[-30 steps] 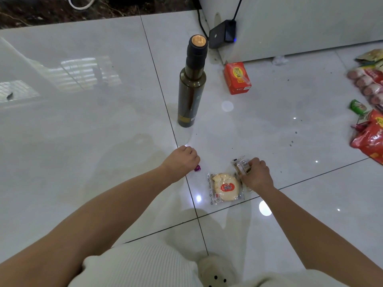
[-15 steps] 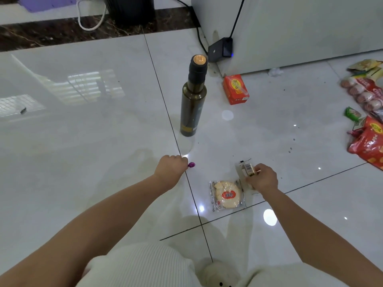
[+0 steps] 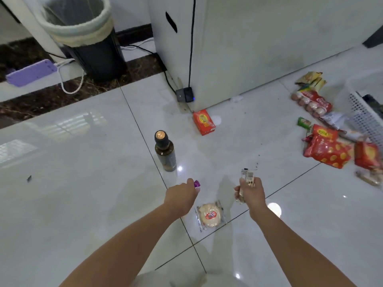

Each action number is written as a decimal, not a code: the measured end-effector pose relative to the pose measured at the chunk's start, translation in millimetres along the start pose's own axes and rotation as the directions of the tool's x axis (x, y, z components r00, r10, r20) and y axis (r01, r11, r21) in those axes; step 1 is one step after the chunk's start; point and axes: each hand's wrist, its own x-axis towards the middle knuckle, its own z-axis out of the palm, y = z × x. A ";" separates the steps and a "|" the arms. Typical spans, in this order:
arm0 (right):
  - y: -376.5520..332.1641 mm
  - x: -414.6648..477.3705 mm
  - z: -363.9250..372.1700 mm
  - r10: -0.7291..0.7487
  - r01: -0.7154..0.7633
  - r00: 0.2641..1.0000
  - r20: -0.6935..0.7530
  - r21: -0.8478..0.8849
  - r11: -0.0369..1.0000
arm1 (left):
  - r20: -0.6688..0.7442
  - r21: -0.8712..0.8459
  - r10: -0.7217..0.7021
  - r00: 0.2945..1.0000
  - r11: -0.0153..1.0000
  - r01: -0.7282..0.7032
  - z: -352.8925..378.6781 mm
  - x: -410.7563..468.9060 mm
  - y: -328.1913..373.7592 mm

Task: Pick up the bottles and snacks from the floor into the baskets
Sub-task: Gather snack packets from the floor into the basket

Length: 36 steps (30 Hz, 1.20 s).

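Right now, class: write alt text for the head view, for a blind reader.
The left hand pinches a small purple item and the right hand holds a clear snack packet above a glossy floor; a dark bottle stands ahead.

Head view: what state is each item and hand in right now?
left hand, pinching a purple candy
right hand, gripping a clear snack packet
dark bottle, upright on floor, capped
round pastry packet, flat on floor, untouched
orange box, lying on floor
red snack bags, piled on floor beside white basket

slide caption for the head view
Left hand pinches a purple candy, right hand grips a clear packet; bottle and wrapped bun sit on the floor.
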 end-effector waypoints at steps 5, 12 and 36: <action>-105.1 -61.0 -76.7 0.039 -0.027 0.995 -0.096 0.128 0.991 | -0.016 -0.024 0.046 0.999 0.999 -0.046 -131.8 -24.2 78.2; -259.1 -134.0 -233.6 0.097 0.004 0.943 -0.318 0.305 0.952 | -0.047 -0.032 0.116 0.992 0.993 -0.117 -331.9 -47.1 200.0; -322.6 241.2 -578.3 0.309 -0.183 0.897 -0.317 0.369 0.911 | 0.252 -0.635 -0.028 0.967 0.749 0.187 -313.3 312.6 709.3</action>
